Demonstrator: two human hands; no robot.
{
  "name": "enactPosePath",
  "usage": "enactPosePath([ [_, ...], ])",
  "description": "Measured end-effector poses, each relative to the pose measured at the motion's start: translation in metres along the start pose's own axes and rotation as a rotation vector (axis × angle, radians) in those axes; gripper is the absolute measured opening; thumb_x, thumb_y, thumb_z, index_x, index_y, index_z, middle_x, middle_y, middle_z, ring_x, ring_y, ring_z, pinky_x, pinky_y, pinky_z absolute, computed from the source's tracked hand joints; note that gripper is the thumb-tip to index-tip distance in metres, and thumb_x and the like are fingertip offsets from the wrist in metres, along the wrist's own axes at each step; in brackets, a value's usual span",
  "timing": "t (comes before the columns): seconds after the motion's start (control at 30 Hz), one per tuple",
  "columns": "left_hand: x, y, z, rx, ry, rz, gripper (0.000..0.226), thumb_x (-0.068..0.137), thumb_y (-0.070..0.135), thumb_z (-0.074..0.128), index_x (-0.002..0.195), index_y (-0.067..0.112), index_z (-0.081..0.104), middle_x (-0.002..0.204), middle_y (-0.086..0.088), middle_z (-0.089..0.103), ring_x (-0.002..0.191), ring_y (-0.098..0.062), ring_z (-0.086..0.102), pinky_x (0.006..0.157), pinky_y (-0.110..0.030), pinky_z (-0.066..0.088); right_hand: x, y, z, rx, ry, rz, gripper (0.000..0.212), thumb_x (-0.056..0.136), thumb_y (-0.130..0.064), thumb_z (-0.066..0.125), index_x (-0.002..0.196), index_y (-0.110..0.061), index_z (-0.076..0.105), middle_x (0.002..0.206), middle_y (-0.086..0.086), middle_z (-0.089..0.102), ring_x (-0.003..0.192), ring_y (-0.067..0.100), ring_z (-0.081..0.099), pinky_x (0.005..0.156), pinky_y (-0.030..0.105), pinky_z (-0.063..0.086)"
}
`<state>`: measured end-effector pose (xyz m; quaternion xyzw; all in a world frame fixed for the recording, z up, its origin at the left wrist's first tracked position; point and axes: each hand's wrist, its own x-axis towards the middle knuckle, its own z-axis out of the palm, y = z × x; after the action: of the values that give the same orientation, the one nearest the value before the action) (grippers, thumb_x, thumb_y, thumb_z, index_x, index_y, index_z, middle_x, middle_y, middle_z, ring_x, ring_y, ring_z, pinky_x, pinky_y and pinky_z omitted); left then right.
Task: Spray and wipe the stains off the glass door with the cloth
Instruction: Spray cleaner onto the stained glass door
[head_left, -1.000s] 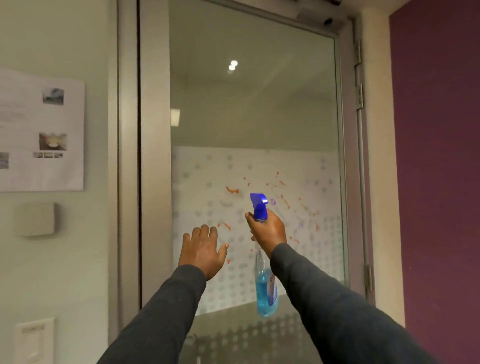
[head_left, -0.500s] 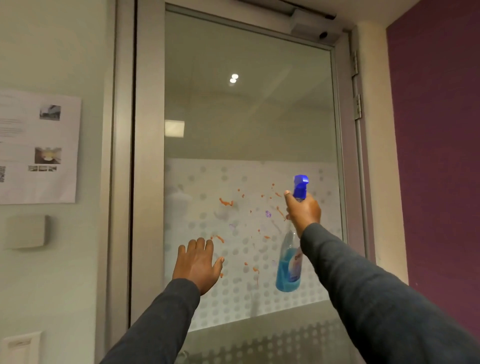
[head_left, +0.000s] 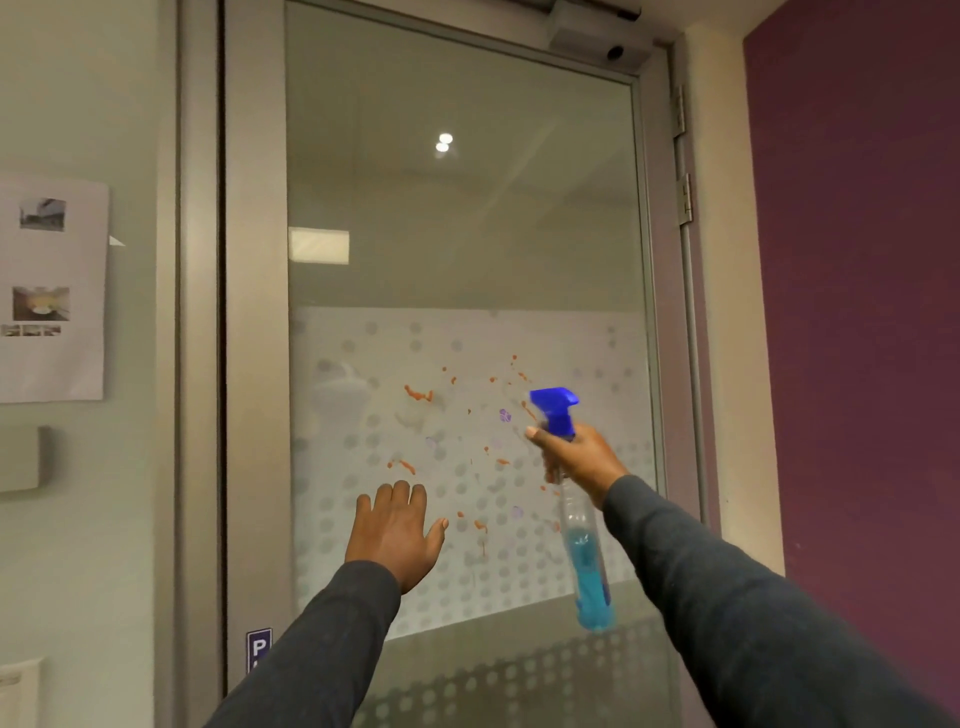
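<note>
Your right hand is wrapped around the neck of the spray bottle, its blue nozzle aimed toward 10 o'clock at the glass door. The orange stains are scattered across the dotted frosted band, from 9 to 11 o'clock of the bottle. Your left hand is spread open and holds nothing, near the glass at 7 o'clock of the stains.
</note>
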<state>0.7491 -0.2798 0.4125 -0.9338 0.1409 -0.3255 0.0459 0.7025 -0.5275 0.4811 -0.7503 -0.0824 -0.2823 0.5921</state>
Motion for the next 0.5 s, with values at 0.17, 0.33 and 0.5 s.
enactPosePath([
  [0.17, -0.008, 0.011, 0.006, -0.004, -0.016, -0.008, 0.061, 0.099, 0.054, 0.025, 0.146, 0.017, 0.038, 0.143, -0.005, 0.047, 0.129, -0.026, 0.043, 0.107, -0.045, 0.031, -0.008, 0.015, 0.021, -0.11, -0.097, 0.075, 0.028, 0.094, -0.036, 0.069, 0.084, -0.012, 0.059, 0.068, 0.005, 0.06, 0.061, 0.017, 0.059, 0.061, 0.028, 0.053],
  [0.33, -0.018, 0.019, 0.008, 0.014, -0.037, -0.013, 0.061, 0.1, 0.054, 0.025, 0.147, 0.016, 0.035, 0.145, -0.005, 0.045, 0.131, -0.026, 0.042, 0.108, -0.044, 0.03, -0.01, 0.043, -0.012, 0.039, 0.383, 0.154, 0.024, 0.094, -0.035, 0.068, 0.089, -0.013, 0.062, 0.083, 0.01, 0.066, 0.074, 0.023, 0.063, 0.068, 0.037, 0.058],
  [0.5, -0.026, 0.029, 0.011, 0.016, -0.054, -0.021, 0.06, 0.1, 0.053, 0.025, 0.146, 0.016, 0.036, 0.143, -0.005, 0.046, 0.13, -0.026, 0.043, 0.106, -0.044, 0.031, -0.016, 0.066, -0.056, -0.056, 0.51, 0.262, 0.029, 0.094, -0.04, 0.066, 0.09, -0.012, 0.061, 0.088, 0.014, 0.069, 0.082, 0.03, 0.069, 0.084, 0.047, 0.059],
])
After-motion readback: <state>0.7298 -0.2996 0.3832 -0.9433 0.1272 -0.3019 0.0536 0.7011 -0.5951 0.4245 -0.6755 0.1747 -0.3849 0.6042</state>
